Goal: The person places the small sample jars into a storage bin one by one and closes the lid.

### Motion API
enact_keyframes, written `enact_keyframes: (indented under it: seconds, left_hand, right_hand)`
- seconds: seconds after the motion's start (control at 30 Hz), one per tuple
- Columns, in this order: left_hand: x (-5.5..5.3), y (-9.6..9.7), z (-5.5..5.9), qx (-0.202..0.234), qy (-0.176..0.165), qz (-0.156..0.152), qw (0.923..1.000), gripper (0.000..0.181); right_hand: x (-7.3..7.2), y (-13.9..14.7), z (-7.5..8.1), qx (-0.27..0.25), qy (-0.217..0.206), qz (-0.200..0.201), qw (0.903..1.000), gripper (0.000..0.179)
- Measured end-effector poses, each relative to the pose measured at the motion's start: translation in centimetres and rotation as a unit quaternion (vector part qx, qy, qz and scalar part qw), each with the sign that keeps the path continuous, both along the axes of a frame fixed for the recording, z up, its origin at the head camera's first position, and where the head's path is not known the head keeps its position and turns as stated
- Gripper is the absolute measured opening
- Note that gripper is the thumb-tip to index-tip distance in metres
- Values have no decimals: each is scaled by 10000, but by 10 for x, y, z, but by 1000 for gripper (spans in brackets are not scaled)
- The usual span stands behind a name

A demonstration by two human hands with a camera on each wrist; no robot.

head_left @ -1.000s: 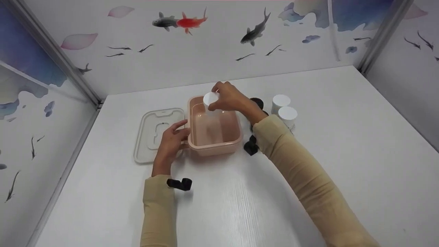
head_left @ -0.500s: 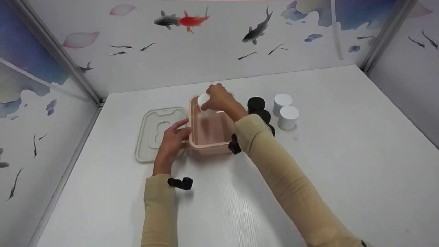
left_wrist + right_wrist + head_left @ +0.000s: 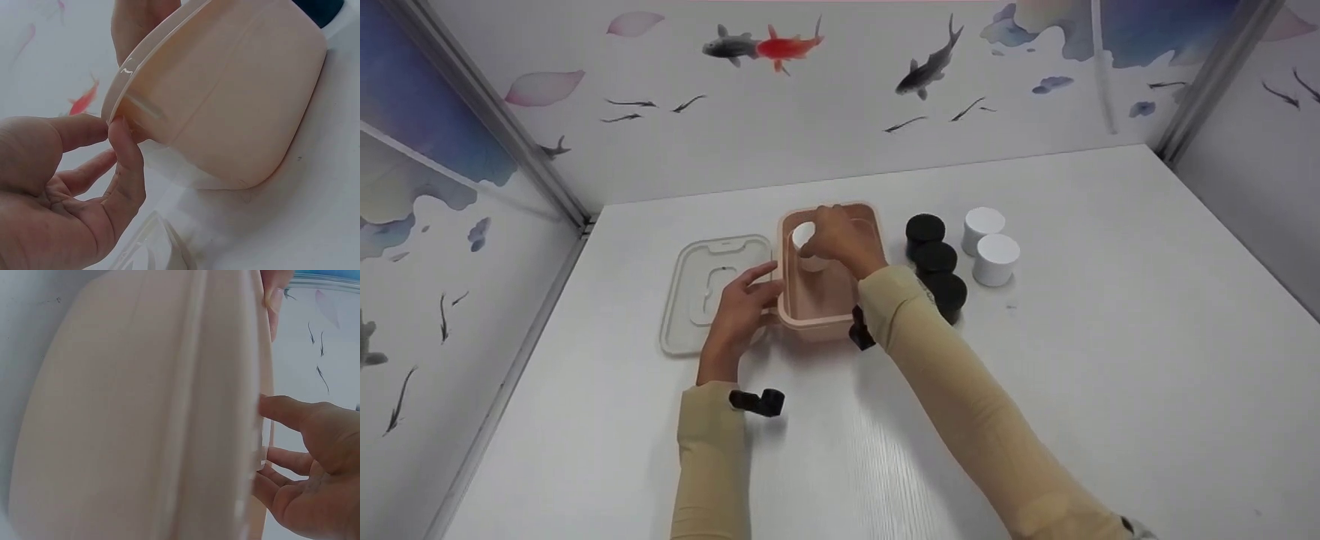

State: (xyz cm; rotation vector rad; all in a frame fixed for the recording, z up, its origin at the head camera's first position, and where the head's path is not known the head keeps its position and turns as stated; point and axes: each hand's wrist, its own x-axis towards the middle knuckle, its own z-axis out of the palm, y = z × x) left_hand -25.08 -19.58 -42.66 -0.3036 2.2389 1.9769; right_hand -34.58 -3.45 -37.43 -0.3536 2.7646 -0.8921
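Observation:
A pink rectangular plastic container (image 3: 819,324) stands uncovered on the white table. My right hand (image 3: 840,236) reaches down into it near the back left corner, thumb and fingers gripping a white round jar (image 3: 804,235) with its flat white top facing up. The right wrist view shows my right hand (image 3: 320,464) behind the container's wall, which hides most of the jar. On the container's left side, my left hand (image 3: 740,304) holds the rim. In the left wrist view, thumb and forefinger of my left hand (image 3: 73,191) meet at the edge of the container (image 3: 225,101).
A pale rectangular lid (image 3: 679,304) lies flat left of the container, partly under my left hand. To the right stand black round jars (image 3: 935,257) in a row, with two white jars (image 3: 996,260) beyond them. A patterned wall (image 3: 780,127) borders the table's back.
My right hand has moved slightly left and lowered the white jar from above the rim into the container. The black jars have come into fuller view. The left hand stays at the rim.

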Motion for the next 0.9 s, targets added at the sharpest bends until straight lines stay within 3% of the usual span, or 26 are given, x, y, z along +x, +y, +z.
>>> enact_keyframes:
  seconds: [0.37,0.57,0.73,0.9]
  left_hand:
    - [0,5,-1,136,-46,22,9999,49]
    - [-1,6,0,84,-5,51,10000,48]
    - [-1,4,-1,109,-48,74,9999,48]
    - [-2,0,0,50,-75,74,9999,48]
  right_hand:
    - [-2,2,-9,-551,-113,271,9981,46]
    - [-1,5,-13,-729,-37,312,9968,47]
    - [-1,7,-11,-551,-79,468,9974,58]
    - [0,11,8,170,-178,466,9986,73]
